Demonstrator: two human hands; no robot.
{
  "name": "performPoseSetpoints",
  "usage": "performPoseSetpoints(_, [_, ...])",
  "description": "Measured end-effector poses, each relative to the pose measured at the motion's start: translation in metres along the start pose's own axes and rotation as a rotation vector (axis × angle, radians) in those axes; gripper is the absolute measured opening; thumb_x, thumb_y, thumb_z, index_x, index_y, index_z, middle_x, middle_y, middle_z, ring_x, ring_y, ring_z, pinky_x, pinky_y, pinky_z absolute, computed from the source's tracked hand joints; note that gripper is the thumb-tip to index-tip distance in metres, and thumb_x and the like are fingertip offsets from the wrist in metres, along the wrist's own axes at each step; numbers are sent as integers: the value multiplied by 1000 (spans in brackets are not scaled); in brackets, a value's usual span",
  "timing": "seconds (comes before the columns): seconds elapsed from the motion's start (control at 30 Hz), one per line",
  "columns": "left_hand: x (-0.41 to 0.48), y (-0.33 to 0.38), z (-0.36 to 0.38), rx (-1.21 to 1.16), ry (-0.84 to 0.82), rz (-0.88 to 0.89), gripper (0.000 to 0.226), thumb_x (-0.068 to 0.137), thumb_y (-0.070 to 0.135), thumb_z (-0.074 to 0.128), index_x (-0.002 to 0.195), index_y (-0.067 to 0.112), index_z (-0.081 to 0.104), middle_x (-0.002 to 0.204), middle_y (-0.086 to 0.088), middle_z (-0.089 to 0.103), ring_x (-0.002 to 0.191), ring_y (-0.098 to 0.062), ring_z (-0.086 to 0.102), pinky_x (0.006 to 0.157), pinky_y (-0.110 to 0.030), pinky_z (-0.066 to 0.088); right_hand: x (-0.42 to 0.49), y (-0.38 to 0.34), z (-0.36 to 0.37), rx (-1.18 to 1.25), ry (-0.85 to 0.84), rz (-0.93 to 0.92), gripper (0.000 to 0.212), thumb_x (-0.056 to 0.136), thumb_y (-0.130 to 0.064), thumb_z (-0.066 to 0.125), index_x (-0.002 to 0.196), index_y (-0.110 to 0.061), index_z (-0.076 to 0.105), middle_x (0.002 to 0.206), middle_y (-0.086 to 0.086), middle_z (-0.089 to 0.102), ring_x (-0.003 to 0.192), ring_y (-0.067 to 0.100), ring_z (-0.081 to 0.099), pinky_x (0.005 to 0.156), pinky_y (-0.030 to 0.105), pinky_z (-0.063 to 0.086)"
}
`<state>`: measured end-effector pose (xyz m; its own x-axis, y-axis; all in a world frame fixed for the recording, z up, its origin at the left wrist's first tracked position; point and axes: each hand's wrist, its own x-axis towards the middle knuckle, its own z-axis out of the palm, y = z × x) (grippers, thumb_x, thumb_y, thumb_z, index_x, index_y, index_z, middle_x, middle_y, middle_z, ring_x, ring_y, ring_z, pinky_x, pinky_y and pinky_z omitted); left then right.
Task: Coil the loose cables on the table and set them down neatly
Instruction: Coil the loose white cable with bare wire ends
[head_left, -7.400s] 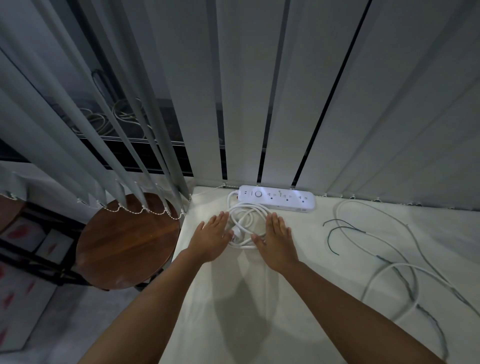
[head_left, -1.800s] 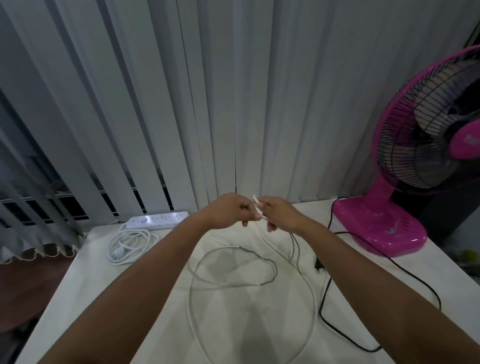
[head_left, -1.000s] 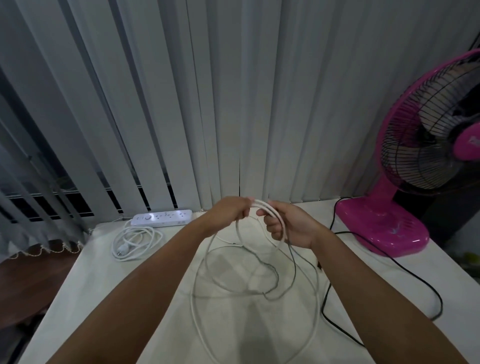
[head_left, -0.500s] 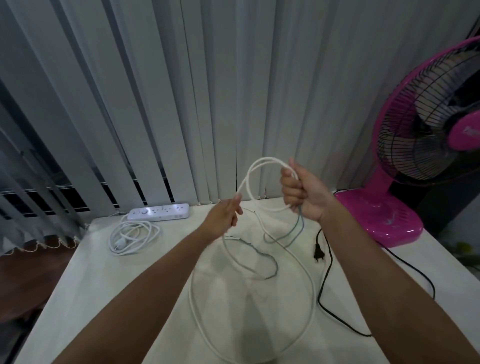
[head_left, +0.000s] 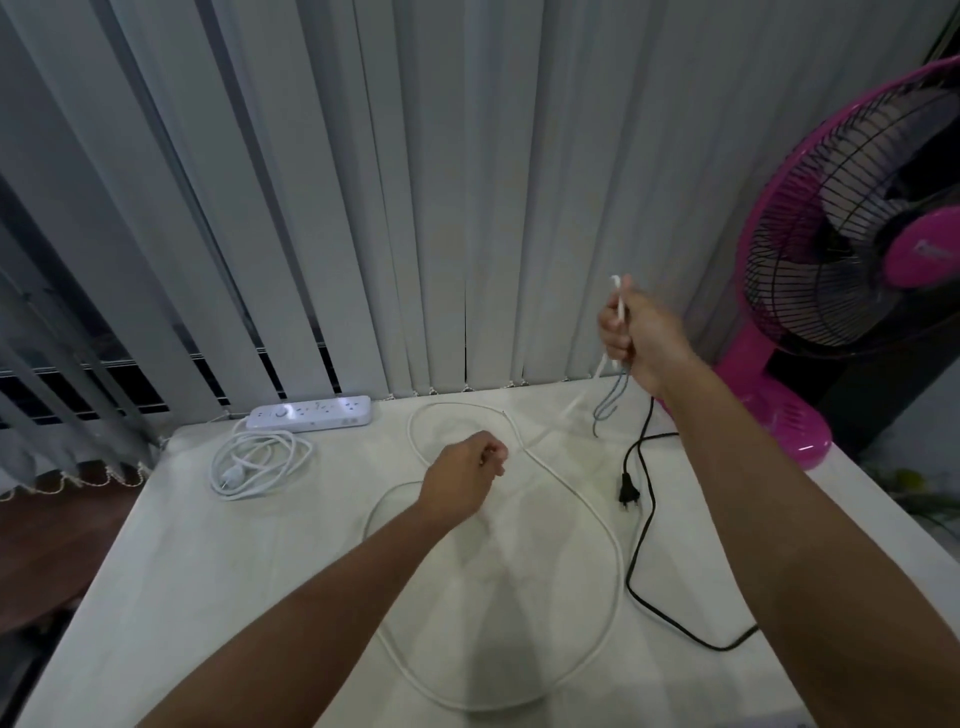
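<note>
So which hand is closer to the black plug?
The left hand. It sits low over the table, level with the black plug and off to its left. The right hand is raised well above the plug, gripping the white cable.

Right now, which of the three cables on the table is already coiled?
The power strip's white cord, bundled at the far left. The long white cable sprawls in open loops; the fan's black cord trails loose.
</note>
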<state>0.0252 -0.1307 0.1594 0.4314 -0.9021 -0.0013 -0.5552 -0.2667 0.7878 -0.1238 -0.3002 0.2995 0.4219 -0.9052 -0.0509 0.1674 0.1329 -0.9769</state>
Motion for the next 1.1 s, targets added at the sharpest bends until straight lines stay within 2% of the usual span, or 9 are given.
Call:
performPoseSetpoints(0.1, [13, 29, -21, 146, -129, 122, 3, 82, 35, 64, 85, 35, 64, 84, 16, 66, 77, 1, 57, 64, -16, 41, -4, 21, 10, -472, -73, -37, 33, 101, -37, 33, 72, -20, 37, 45, -9, 43, 38, 8, 29, 36, 18, 20])
performPoseSetpoints(0.23, [28, 57, -50, -72, -150, 199, 6, 83, 24, 70, 86, 29, 72, 78, 15, 69, 72, 9, 59, 68, -9, 43, -16, 51, 19, -863, -209, -79, 32, 103, -31, 31, 77, -16, 43, 64, 3, 52, 52, 14, 48, 52, 27, 39])
performPoseSetpoints(0.33, [32, 64, -66, -187, -141, 219, 2, 83, 25, 71, 83, 25, 73, 75, 10, 71, 70, 4, 61, 63, -6, 43, -25, 64, 24, -738, -304, 63, 30, 103, -33, 36, 85, -13, 50, 65, 4, 58, 56, 21, 58, 58, 31, 50])
performPoseSetpoints(0.47, [41, 55, -79, -131, -6, 176, 23, 79, 41, 73, 77, 19, 70, 61, 10, 57, 48, 2, 42, 45, -9, 31, -33, 65, 26, -471, -441, 282, 37, 99, -42, 39, 72, -19, 48, 51, -2, 36, 39, 10, 25, 38, 20, 20])
performPoseSetpoints(0.73, [34, 50, -69, -34, -80, 137, 67, 89, 73, 21, 77, 27, 69, 85, 2, 68, 77, -13, 58, 73, -28, 43, -35, 48, 22, -41, -655, 512, 40, 102, -38, 34, 72, -17, 51, 42, -8, 28, 28, 3, 18, 29, 17, 17])
performPoseSetpoints(0.83, [31, 56, -61, -350, -145, 10, 62, 84, 74, 38, 64, 19, 58, 63, 5, 66, 62, -13, 63, 60, -20, 44, -33, 48, 21, 29, -557, 487, 43, 101, -42, 38, 70, -16, 53, 43, -8, 28, 28, 3, 20, 29, 18, 21])
performPoseSetpoints(0.9, [33, 58, -58, -531, -144, -82, 52, 83, 66, 52, 56, 22, 45, 47, 8, 46, 42, -12, 45, 47, -21, 37, -33, 53, 21, 40, -507, 465, 43, 99, -47, 41, 73, -15, 55, 45, -8, 30, 32, 4, 25, 31, 18, 26])
performPoseSetpoints(0.97, [39, 59, -58, -585, -86, -148, 50, 82, 62, 58, 55, 24, 42, 45, 10, 36, 38, -8, 29, 39, -19, 26, -35, 59, 22, 72, -496, 473, 42, 98, -49, 41, 78, -15, 56, 48, -7, 34, 37, 5, 32, 36, 17, 33])
performPoseSetpoints(1.1, [43, 55, -56, -581, -36, -163, 48, 79, 63, 60, 56, 23, 45, 44, 10, 37, 38, -9, 29, 37, -18, 24, -40, 67, 25, 221, -502, 523, 38, 100, -43, 38, 80, -14, 51, 48, -8, 33, 34, 3, 27, 33, 16, 25])
